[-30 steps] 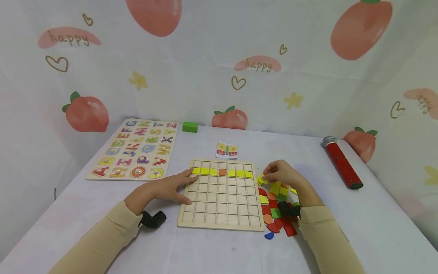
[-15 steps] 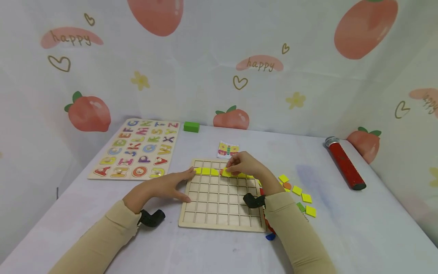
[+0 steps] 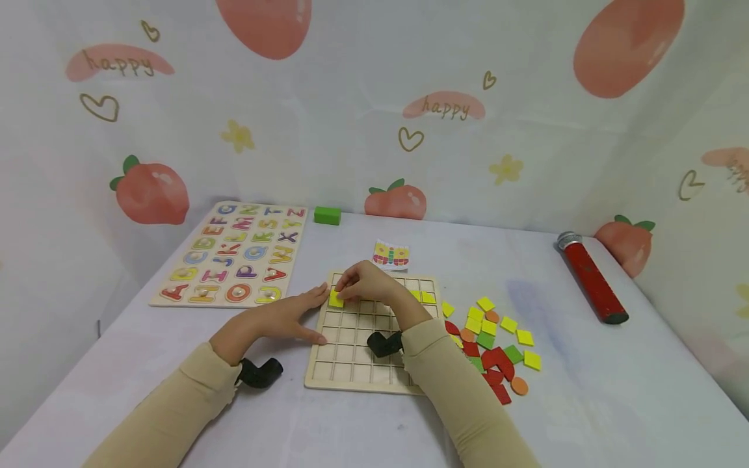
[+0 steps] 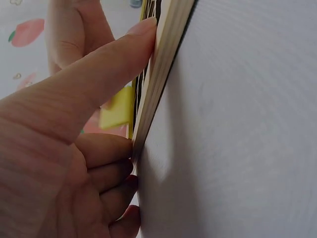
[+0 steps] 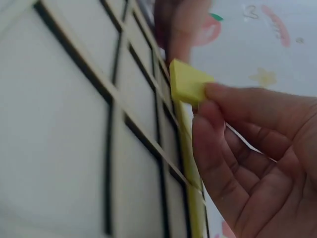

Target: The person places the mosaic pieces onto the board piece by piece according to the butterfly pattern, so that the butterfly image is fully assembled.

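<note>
My right hand (image 3: 374,287) pinches a yellow square tile (image 5: 188,83) between thumb and fingertips, over the upper left cells of a wooden grid board (image 3: 344,354). At the board's left edge, my left hand (image 3: 285,316) rests with fingers and thumb spread; in the left wrist view its thumb (image 4: 141,34) presses on the rim. Yellow pieces (image 3: 428,298) sit in the second row at the right; the rest of that row is hidden behind my right hand. Behind the board lies a small card (image 3: 391,255) with a coloured butterfly pattern.
Loose yellow, red, green and orange pieces (image 3: 532,361) are scattered to the right of the board. An alphabet puzzle board (image 3: 254,283) lies at the back left, near a green block (image 3: 327,216). Farther right lies a red microphone (image 3: 593,283).
My right hand has gone from the loose pieces leftward across the board to its upper left, carrying the yellow tile. My left hand has stayed at the board's edge.
</note>
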A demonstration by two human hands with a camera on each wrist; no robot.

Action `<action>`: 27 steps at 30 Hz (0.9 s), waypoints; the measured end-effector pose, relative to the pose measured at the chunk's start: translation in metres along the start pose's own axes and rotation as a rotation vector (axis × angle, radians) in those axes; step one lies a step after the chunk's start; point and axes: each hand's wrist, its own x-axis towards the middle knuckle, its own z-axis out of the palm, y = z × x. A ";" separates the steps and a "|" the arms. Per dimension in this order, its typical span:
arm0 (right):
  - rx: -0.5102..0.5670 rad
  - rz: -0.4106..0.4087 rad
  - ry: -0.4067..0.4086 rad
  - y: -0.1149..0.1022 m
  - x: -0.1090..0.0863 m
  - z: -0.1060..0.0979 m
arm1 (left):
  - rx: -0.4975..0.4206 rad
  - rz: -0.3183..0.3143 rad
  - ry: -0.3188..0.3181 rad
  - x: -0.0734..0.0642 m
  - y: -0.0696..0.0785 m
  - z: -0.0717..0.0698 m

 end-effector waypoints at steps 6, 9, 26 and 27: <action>-0.039 -0.002 0.030 0.000 0.003 0.009 | -0.004 -0.007 0.003 0.002 0.000 0.000; -0.065 0.001 0.040 -0.001 0.002 0.011 | -0.003 -0.012 0.005 0.002 0.000 0.000; -0.140 0.003 0.042 -0.002 -0.008 0.000 | -0.009 0.005 0.003 0.001 0.000 0.001; -0.124 0.008 0.049 0.000 -0.011 -0.003 | -0.012 0.004 0.001 0.001 0.000 0.001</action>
